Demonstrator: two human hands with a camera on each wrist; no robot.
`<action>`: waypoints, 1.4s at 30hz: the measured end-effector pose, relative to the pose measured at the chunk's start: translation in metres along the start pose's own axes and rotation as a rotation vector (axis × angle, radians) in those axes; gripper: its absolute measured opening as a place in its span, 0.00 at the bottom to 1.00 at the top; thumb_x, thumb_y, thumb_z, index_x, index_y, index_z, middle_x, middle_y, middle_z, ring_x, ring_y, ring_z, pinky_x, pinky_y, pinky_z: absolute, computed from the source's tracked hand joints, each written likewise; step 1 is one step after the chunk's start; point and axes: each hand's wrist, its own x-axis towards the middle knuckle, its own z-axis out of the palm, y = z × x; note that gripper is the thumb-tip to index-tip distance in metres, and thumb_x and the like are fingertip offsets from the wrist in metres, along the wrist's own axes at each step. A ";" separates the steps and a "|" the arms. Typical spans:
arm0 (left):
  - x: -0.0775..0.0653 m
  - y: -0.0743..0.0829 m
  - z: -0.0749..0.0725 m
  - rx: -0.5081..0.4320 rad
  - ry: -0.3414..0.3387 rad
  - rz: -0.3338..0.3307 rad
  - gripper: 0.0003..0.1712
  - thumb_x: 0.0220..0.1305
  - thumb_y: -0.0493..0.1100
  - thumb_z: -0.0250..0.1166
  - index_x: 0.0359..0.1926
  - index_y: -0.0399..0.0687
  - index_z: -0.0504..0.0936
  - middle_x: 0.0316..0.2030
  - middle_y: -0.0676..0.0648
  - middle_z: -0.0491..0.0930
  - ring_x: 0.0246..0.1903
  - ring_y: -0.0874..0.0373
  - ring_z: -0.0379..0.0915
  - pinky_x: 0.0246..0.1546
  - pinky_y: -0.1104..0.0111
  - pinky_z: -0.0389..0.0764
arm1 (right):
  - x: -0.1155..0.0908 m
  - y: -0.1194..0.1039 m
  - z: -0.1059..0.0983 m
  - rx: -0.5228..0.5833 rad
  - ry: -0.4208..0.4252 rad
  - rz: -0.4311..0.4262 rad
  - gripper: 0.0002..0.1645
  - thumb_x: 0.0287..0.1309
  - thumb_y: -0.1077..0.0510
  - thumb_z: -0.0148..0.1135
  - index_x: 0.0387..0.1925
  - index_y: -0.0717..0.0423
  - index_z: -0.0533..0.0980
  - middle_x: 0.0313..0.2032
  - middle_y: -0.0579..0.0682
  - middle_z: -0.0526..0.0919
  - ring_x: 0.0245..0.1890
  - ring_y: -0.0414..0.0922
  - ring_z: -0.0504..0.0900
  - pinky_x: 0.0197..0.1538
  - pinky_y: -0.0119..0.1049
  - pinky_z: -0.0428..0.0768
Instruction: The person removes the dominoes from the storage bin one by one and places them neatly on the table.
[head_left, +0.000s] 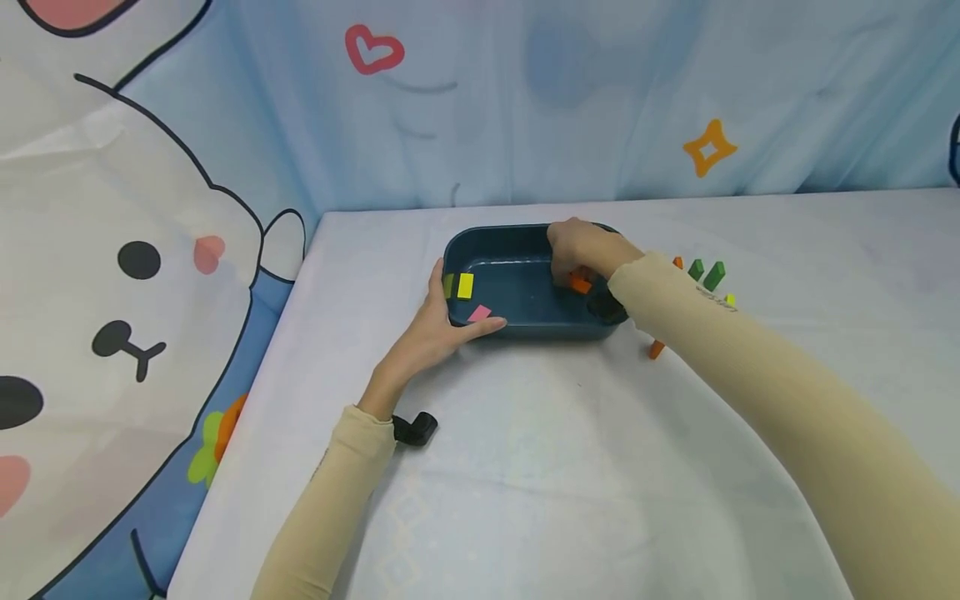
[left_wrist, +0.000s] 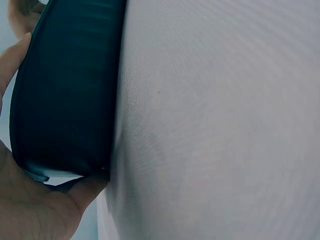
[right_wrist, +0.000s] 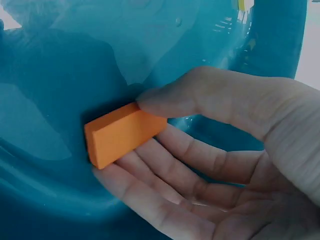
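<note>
A dark teal plastic tub [head_left: 517, 287] sits on the white-covered table. My left hand [head_left: 431, 329] grips its near left corner, thumb along the front rim and fingers against the left wall; the left wrist view has the tub's outer wall [left_wrist: 65, 100] close up. Inside the right end, my right hand [head_left: 581, 248] pinches an orange block [right_wrist: 122, 135] between thumb and fingertips, low over the tub floor. At the tub's left end are a yellow block [head_left: 465, 286] and a pink block [head_left: 479, 313], the pink one near the left thumb.
To the tub's right, partly hidden by the right sleeve [head_left: 720, 350], several small blocks stand on the table, among them a green block [head_left: 714, 276] and an orange piece [head_left: 656, 349]. A blue patterned curtain [head_left: 495, 108] hangs behind the table.
</note>
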 end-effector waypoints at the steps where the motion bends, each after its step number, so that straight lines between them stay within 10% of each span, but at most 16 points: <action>1: 0.001 0.000 0.000 0.000 0.000 0.004 0.75 0.43 0.74 0.71 0.74 0.72 0.22 0.78 0.51 0.36 0.77 0.53 0.39 0.73 0.46 0.54 | -0.001 0.000 0.000 0.008 0.004 -0.008 0.22 0.52 0.68 0.63 0.50 0.65 0.69 0.41 0.60 0.75 0.33 0.51 0.79 0.37 0.37 0.84; 16: 0.006 -0.005 -0.001 0.009 -0.018 0.007 0.76 0.42 0.76 0.70 0.75 0.69 0.24 0.78 0.50 0.38 0.76 0.52 0.41 0.72 0.45 0.55 | -0.066 0.012 -0.018 0.062 0.280 -0.284 0.10 0.52 0.60 0.69 0.33 0.64 0.80 0.32 0.57 0.84 0.29 0.48 0.79 0.33 0.37 0.80; 27: 0.002 -0.013 -0.019 0.036 0.011 -0.001 0.77 0.42 0.76 0.69 0.75 0.67 0.23 0.78 0.50 0.36 0.76 0.51 0.41 0.72 0.44 0.54 | -0.132 0.069 -0.008 0.229 0.466 -0.283 0.16 0.51 0.57 0.72 0.40 0.60 0.80 0.36 0.54 0.85 0.36 0.47 0.82 0.32 0.32 0.78; 42: -0.001 -0.019 -0.030 0.052 0.007 -0.015 0.76 0.43 0.76 0.69 0.75 0.69 0.22 0.78 0.48 0.37 0.76 0.48 0.42 0.71 0.43 0.55 | -0.129 0.129 0.058 0.441 0.524 -0.337 0.16 0.46 0.67 0.75 0.38 0.58 0.80 0.36 0.51 0.82 0.33 0.34 0.80 0.37 0.17 0.79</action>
